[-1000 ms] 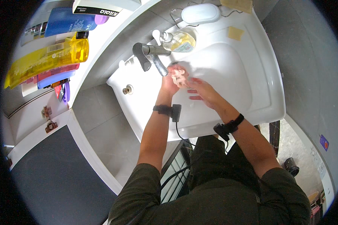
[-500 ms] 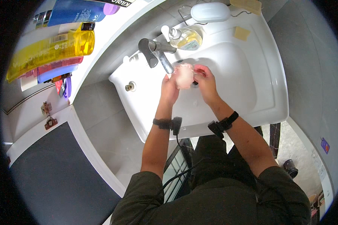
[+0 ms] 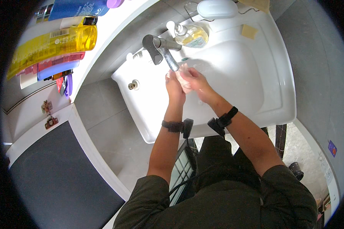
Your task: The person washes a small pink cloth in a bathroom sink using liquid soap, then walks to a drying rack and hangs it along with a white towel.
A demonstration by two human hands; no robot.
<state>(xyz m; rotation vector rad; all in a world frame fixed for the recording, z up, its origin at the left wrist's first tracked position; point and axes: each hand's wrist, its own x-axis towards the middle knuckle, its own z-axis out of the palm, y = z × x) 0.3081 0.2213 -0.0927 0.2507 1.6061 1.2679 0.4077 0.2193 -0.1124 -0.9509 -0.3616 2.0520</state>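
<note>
Head view: a glossy white ceramic sink (image 3: 271, 100) fills the upper middle, and over its left part both of the person's bare hands close around a pale pink, soft-looking object (image 3: 182, 79). The left hand (image 3: 174, 87) grips its left side, while the right hand (image 3: 200, 87) is curled onto its right side; the fingers cover much of it, so its kind and full outline cannot be told. It sits right by the spout end of a grey metal faucet (image 3: 168, 58). Its visible part is longer than wide, the long axis running from the person's side toward the far rim, the far end just beside the spout tip.

Behind the faucet stands a clear rounded bottle with a white pump top (image 3: 195, 37), holding yellow liquid. Farther back, a white oval box (image 3: 216, 8) rests on a thin metal wire rack (image 3: 191, 14); what it contains is hidden. On the white shelf at the left lie side by side in view a see-through yellow bottle with a black cap (image 3: 67, 41) and an opaque blue bottle (image 3: 78, 9), its contents not visible.
</note>
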